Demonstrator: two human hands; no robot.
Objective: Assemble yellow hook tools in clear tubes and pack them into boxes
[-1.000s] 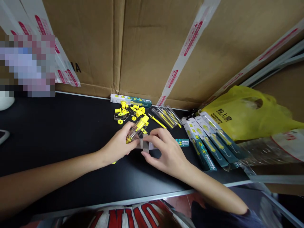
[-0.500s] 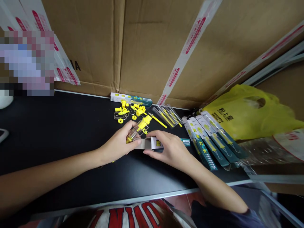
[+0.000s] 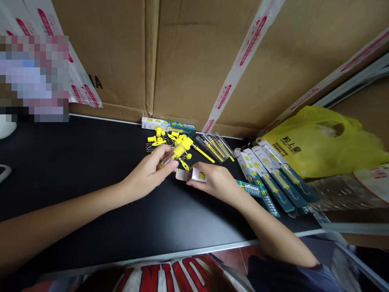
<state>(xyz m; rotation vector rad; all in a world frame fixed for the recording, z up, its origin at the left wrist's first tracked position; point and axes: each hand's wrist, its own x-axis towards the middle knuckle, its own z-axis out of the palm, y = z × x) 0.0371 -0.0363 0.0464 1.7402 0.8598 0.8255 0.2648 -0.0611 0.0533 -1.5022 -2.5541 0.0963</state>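
My left hand (image 3: 153, 168) is wrapped round a clear plastic tube with yellow parts (image 3: 182, 148), its yellow end pointing up and right. In my right hand (image 3: 215, 178) is a narrow white and teal box (image 3: 199, 175), its end flap open toward my left hand. The box's far end shows beyond my right hand; my palm covers its middle. Just behind my left hand lie loose yellow plastic pieces (image 3: 158, 132) and metal hooks (image 3: 150, 147). Several clear tubes with yellow rods (image 3: 217, 147) lie to their right.
A closed box (image 3: 168, 125) lies along the back edge. Several packed boxes (image 3: 273, 178) are at the right, near a yellow plastic bag (image 3: 313, 142). Cardboard (image 3: 188, 61) stands behind the black table (image 3: 136, 231). White objects (image 3: 6, 126) are at the far left.
The tube in my left hand has moved slightly up and left, away from the box flap. The box in my right hand has shifted right, its far end now over the packed boxes.
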